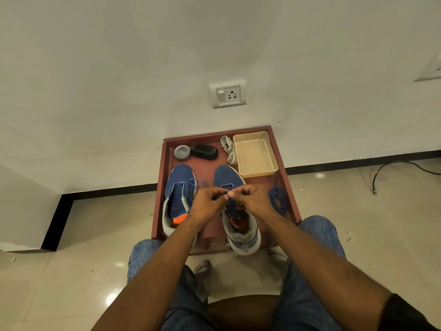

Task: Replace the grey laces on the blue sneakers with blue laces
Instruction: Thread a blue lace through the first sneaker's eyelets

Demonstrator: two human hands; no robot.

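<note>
Two blue sneakers stand side by side in a reddish-brown tray (pixel 160 187). The left sneaker (pixel 179 187) carries a blue lace in its eyelets. Over the right sneaker (pixel 226 177) my left hand (pixel 207 204) and my right hand (pixel 252 199) meet, fingertips together, pinching a thin lace above the tongue; its colour is hard to tell. A loose blue lace (pixel 278 199) lies in a heap to the right of that shoe. A bundle of grey laces (pixel 228 149) lies at the tray's back.
A beige plastic bin (pixel 256 154) sits at the tray's back right. A round tin (pixel 182 152) and a black brush (pixel 204 151) are at the back left. The tray is against a white wall with a socket (pixel 228 94). My knees flank the tray's near edge.
</note>
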